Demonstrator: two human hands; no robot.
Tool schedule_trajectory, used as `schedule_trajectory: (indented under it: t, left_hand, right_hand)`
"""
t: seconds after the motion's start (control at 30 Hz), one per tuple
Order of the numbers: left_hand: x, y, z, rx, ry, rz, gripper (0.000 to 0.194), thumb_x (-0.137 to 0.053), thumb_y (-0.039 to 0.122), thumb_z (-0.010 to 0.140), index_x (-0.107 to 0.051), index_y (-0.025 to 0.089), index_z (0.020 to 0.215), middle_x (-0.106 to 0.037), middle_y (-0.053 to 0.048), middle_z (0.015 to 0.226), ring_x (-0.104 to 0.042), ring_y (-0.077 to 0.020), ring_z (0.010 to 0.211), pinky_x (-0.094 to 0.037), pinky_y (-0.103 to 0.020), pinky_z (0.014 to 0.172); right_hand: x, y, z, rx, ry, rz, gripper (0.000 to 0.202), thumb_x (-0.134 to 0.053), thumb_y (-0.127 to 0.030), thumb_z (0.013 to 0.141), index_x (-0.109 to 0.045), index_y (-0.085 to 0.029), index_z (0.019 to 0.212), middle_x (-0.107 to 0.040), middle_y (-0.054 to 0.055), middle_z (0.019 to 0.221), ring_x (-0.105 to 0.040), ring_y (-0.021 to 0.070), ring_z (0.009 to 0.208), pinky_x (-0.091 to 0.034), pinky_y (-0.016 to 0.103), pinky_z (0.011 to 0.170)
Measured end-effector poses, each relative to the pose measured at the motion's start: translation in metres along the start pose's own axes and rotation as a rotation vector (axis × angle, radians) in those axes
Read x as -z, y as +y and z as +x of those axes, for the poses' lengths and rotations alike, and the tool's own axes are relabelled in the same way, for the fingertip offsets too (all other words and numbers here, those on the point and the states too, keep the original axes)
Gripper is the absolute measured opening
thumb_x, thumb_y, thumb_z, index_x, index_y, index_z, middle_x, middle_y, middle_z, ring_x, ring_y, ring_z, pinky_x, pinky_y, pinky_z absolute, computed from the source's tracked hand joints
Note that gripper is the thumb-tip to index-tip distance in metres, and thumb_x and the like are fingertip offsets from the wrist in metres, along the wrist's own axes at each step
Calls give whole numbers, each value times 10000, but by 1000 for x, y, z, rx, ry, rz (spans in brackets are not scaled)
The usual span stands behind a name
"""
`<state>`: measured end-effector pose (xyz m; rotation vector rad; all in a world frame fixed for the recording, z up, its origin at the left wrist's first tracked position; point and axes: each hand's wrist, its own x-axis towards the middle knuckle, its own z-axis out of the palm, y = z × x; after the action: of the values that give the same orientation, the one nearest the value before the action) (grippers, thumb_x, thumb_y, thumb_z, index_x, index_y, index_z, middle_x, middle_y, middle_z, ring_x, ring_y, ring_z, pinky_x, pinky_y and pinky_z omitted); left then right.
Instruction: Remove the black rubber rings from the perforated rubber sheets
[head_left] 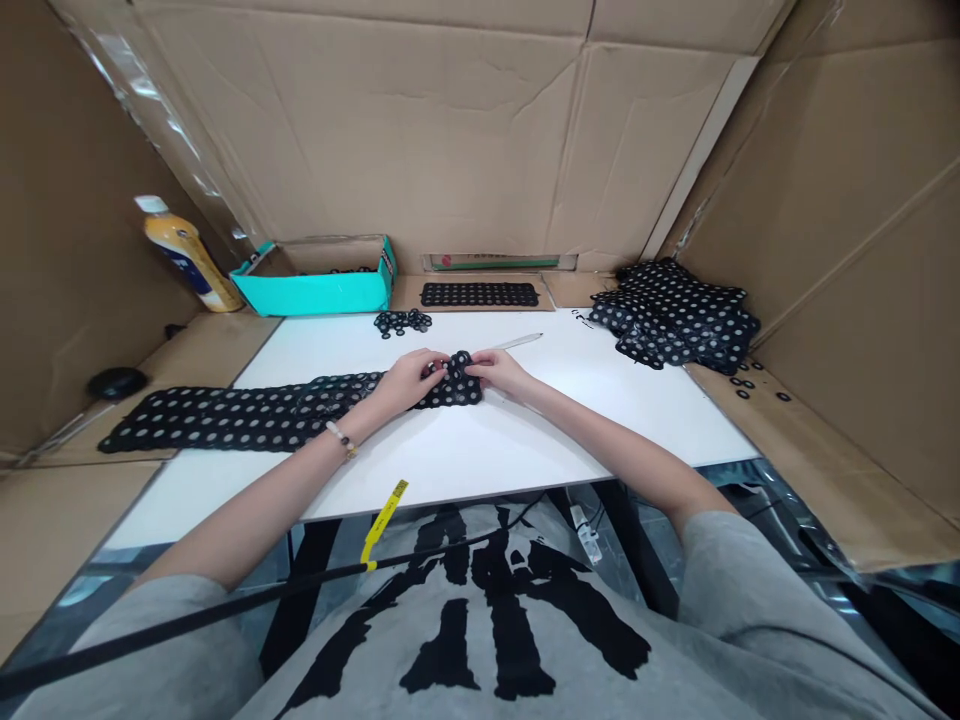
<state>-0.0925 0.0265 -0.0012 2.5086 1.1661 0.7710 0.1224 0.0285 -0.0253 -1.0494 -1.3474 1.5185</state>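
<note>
A long black rubber sheet patterned with rows of round holes lies across the left of the white table. Its right end is lifted and bunched between my hands. My left hand pinches this end, thumb and fingers together. From the other side, my right hand grips the same edge with its fingertips. Exactly what sits between the fingertips is too small to make out. Just beyond my hands is a small heap of loose black rings. A slim white pen-like tool lies behind my right hand.
Black perforated sheets are piled at the right, with several loose rings beside them. At the back stand a turquoise box and a bottle. Another sheet lies near the rear cardboard wall. A black mouse-like object sits left.
</note>
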Motion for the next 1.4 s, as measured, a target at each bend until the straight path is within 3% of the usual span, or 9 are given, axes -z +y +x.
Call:
schedule_trajectory:
  t: [0.27, 0.53, 0.63, 0.73, 0.9, 1.03, 1.13, 1.23, 1.4]
  left_hand:
    - [-5, 18, 3, 167, 116, -122, 357, -640, 499, 805, -696, 163, 911, -727, -59, 860, -621, -199, 744, -482, -310, 701]
    - [-8, 25, 9, 216, 105, -101, 284, -496, 280, 850, -753, 169, 892, -759, -80, 946, -667, -242, 857, -486, -348, 813]
    - [-6, 9, 16, 255, 76, -120, 270, -531, 300, 819, -764, 170, 857, -758, -66, 849, -665, -232, 796, -496, -341, 787]
    - [7, -22, 27, 366, 21, -186, 256, -593, 344, 772, -760, 156, 817, -732, -56, 711, -643, -211, 671, -503, -325, 686]
    - [34, -59, 43, 417, 250, 22, 200, -599, 295, 773, -733, 149, 757, -744, -120, 825, -647, -245, 784, -493, -372, 773]
    - [26, -33, 40, 199, 91, -126, 330, -658, 410, 757, -731, 151, 949, -738, -81, 886, -637, -193, 761, -501, -313, 744]
    - [11, -4, 34, 98, -38, -168, 336, -684, 452, 745, -740, 154, 891, -730, -62, 831, -626, -177, 721, -494, -289, 699]
    - [3, 8, 31, 100, -24, -149, 285, -659, 396, 774, -759, 159, 896, -736, -64, 838, -632, -181, 714, -492, -291, 693]
    - [2, 1, 30, 201, -10, -231, 233, -641, 265, 772, -770, 146, 924, -755, -69, 834, -667, -197, 742, -507, -304, 735]
  right_hand:
    - [-2, -2, 2, 168, -151, -152, 266, -710, -372, 681, -715, -138, 806, -658, -12, 687, -515, 106, 623, -380, 224, 584]
    - [-15, -8, 5, 153, 45, -466, 226, -696, -362, 701, -655, -166, 807, -596, -37, 585, -474, 98, 490, -352, 236, 525]
    - [-17, -7, 10, 210, 99, -565, 213, -711, -363, 703, -638, -165, 731, -608, -24, 607, -516, 110, 576, -359, 232, 573]
    - [-15, -1, 17, 184, 111, -495, 211, -691, -350, 718, -601, -166, 669, -629, -11, 639, -527, 114, 612, -374, 231, 591]
    - [-10, 6, 19, 84, 73, -297, 216, -694, -340, 678, -563, -173, 643, -620, -10, 618, -522, 121, 578, -379, 233, 558]
    - [-10, 5, 13, 121, -4, -199, 265, -710, -396, 649, -615, -166, 740, -635, -16, 661, -540, 127, 614, -385, 231, 572]
    - [-10, 4, 10, 213, -13, -279, 284, -707, -424, 657, -616, -168, 738, -612, -27, 649, -533, 131, 647, -380, 234, 606]
    - [-8, 4, 10, 253, -22, -314, 278, -700, -422, 663, -621, -169, 747, -619, -26, 678, -536, 132, 674, -389, 242, 648]
    - [-6, 4, 12, 185, -29, -339, 301, -718, -423, 649, -638, -162, 775, -626, -23, 668, -514, 119, 620, -368, 239, 611]
